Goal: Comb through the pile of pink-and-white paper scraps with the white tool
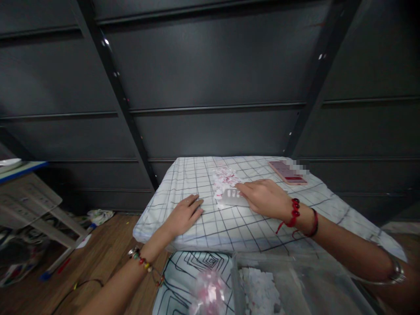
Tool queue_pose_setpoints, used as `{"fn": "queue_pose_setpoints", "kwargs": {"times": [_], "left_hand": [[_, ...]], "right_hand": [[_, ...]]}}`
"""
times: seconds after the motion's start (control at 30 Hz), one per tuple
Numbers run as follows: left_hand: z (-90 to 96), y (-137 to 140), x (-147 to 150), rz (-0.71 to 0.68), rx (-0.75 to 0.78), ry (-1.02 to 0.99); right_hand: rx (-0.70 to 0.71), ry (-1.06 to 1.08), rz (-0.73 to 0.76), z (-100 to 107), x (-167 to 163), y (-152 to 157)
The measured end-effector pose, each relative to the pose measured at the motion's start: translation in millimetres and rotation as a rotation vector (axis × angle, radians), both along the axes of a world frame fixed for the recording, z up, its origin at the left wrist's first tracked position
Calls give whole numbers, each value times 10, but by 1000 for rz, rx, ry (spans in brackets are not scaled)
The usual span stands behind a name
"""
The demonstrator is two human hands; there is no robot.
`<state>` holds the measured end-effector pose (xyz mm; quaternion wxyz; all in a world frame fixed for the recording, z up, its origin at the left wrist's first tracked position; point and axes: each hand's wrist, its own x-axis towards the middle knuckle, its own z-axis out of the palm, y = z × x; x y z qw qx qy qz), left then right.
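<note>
My right hand (262, 197) has its fingers closed on a flat grey slotted piece (229, 197), whose exact kind I cannot make out. This piece lies low over the checked cloth (210, 223), at the near edge of a small heap of white scraps with red marks (226, 177). To the left of the heap, my left hand (186, 214) rests on the cloth with its fingers stretched out, holding nothing.
A pink-edged phone (288, 173) lies at the back right of the cloth. Nearest me are a clear plastic bin (315, 280) with pale scraps (260, 291) inside and a clear bag with something pink (210, 291). A desk (26, 192) stands left; a dark panelled wall (210, 65) rises behind.
</note>
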<state>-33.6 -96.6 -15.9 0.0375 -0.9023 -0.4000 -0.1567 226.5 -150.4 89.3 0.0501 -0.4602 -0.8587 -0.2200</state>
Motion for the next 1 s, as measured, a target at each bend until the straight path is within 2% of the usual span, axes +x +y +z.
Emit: {"fn": "queue_pose_setpoints", "kwargs": {"times": [0.3, 0.47, 0.7, 0.87, 1.0], "left_hand": [[-28, 19, -12, 4, 1, 9], [-25, 13, -16, 0, 16, 13], [10, -29, 4, -84, 61, 36], [-1, -31, 9, -69, 46, 23], [3, -35, 18, -61, 38, 26]], "right_hand": [[-20, 18, 38, -18, 15, -24], [-30, 13, 15, -6, 24, -12], [-25, -6, -26, 0, 18, 18], [-40, -8, -15, -5, 10, 40], [-25, -15, -69, -9, 39, 74]]}}
